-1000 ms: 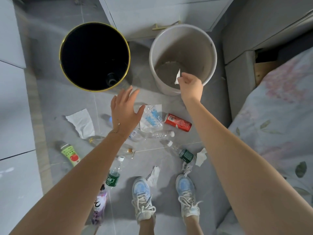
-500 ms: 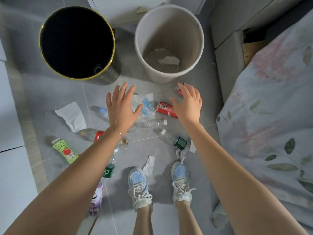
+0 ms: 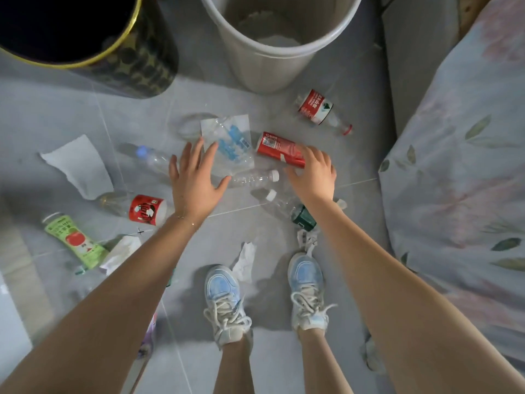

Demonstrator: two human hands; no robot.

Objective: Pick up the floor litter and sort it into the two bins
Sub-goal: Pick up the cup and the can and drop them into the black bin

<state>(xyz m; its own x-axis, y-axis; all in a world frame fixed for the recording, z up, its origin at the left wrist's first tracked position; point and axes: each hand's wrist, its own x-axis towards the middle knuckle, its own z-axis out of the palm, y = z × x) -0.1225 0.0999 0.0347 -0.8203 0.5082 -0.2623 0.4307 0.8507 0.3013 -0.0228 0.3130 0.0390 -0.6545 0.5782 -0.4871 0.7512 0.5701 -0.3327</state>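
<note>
**Both hands lowered over floor litter in front of the two bins**

On the grey tiled floor (image 3: 355,155), nearest the viewer, stand two pale blue sneakers (image 3: 224,300), with a crumpled white tissue (image 3: 245,258) just beyond their toes. Taking the red can (image 3: 279,149) as landmark: the right hand (image 3: 314,174) lies on the can's near right end, fingers curled over it; whether it has a firm grip cannot be told. The left hand (image 3: 196,180) is to the can's left, spread flat with fingers apart and holding nothing, its fingertips at the near edge of a clear plastic bag with blue print (image 3: 227,145), which lies just left of the can. A clear capped bottle (image 3: 252,177) lies just nearer than the can, between the two hands. A green-labelled bottle (image 3: 287,207) lies nearer again, partly under the right forearm. Well left of the can and nearer are a red-labelled bottle (image 3: 142,209), a green juice bottle (image 3: 75,241) and a sheet of white paper (image 3: 76,166). Another clear bottle (image 3: 147,157) lies left of the left hand. Beyond the can to the right lies a red-labelled water bottle (image 3: 321,110). Farthest, beyond the can, stands the white bin (image 3: 272,66), paper scraps visible inside; beyond and left of the can stands the black bin (image 3: 122,61) with a gold rim. A floral bedcover (image 3: 460,166) fills the space right of the can.
</note>
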